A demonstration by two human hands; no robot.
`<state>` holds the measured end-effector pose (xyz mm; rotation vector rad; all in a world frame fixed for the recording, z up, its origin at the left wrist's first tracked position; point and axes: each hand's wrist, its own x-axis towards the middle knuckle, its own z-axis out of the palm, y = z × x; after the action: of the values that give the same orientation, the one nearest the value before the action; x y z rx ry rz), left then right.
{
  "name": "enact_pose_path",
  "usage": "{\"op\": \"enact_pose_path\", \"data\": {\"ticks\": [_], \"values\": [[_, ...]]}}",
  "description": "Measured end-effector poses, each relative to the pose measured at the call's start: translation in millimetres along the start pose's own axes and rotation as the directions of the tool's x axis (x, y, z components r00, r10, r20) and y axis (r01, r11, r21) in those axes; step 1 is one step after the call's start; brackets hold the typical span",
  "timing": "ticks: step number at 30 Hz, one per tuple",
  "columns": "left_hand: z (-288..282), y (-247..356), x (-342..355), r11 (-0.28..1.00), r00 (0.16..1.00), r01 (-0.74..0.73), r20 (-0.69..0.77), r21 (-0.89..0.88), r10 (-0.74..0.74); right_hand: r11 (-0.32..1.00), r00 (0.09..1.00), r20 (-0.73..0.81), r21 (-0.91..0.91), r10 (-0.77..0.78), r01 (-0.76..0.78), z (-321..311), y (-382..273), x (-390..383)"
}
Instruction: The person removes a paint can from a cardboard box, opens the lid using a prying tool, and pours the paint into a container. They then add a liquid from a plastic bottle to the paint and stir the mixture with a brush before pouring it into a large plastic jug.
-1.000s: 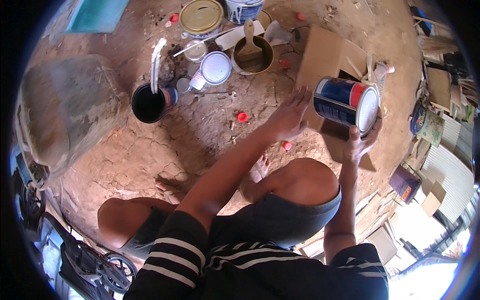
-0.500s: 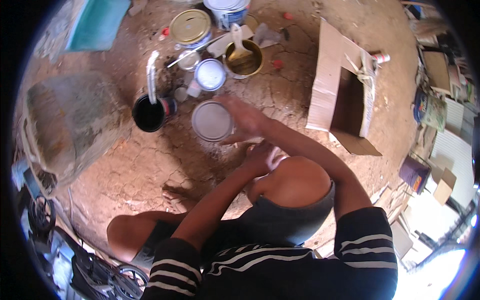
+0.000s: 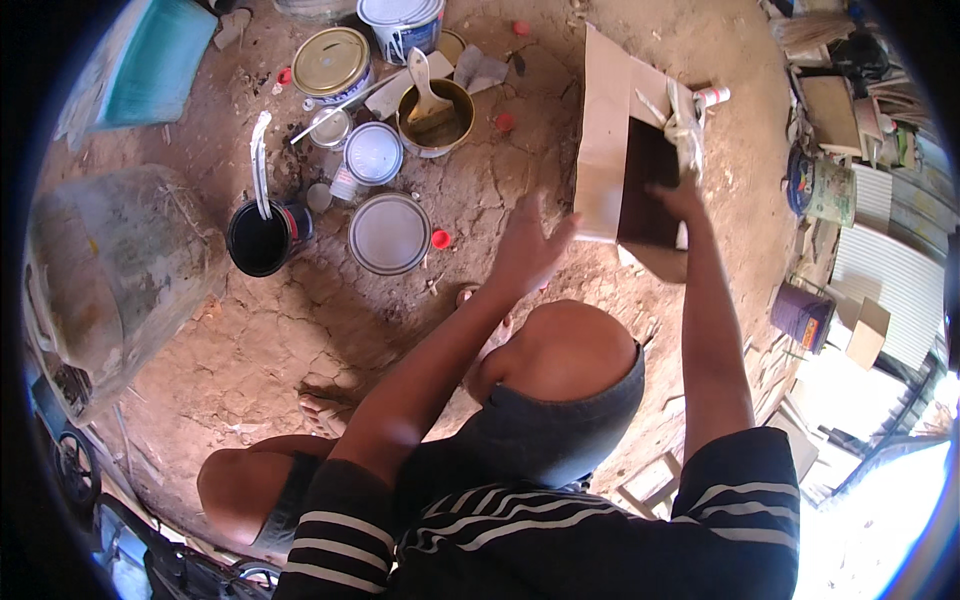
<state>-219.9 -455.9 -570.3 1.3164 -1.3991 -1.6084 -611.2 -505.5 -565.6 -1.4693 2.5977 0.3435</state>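
Observation:
My left hand [image 3: 530, 245] is raised over the ground left of a cardboard box [image 3: 605, 170], fingers apart and holding nothing. My right hand [image 3: 678, 200] reaches over the box's dark opening, its fingers partly extended with nothing visible in them. A can with a grey lid [image 3: 389, 232] stands on the dirt floor, beside a small red cap [image 3: 441, 240]. Left of it is an open black can [image 3: 258, 240] with a pale, coated stick [image 3: 262, 160]. Behind stand a white-lidded can [image 3: 373, 152] and an open can [image 3: 450, 130] holding a paintbrush [image 3: 422, 85].
Lidded tins [image 3: 330, 60] and a bucket [image 3: 400, 20] are at the top. A dirty plastic container [image 3: 120, 270] lies left, near a turquoise object [image 3: 150, 65]. Buckets [image 3: 830, 195], boards and corrugated sheets [image 3: 880, 290] line the right. My bent knees [image 3: 565, 350] are below my hands.
The can my right hand held over the box now stands beside the black can. Both hands have since left it and moved rightward to the box.

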Motion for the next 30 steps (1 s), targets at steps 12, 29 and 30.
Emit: {"op": "enact_pose_path", "data": {"ticks": [12, 29, 30], "values": [[-104, 127, 89, 0.954, 0.981, -0.177, 0.037, -0.240, 0.191, 0.864, 0.849, -0.529, 0.429, 0.003, 0.264, -219, -76, -55], [-251, 275, 56, 0.898, 0.953, -0.303, -0.101, -0.320, 0.285, 0.799, 0.915, -0.372, 0.497, -0.156, 0.338, -310, -195, -57], [-243, 265, 59, 0.913, 0.959, -0.282, -0.107, -0.296, 0.262, 0.821, 0.897, -0.408, 0.444, -0.173, 0.360, -294, -174, -38]]}}
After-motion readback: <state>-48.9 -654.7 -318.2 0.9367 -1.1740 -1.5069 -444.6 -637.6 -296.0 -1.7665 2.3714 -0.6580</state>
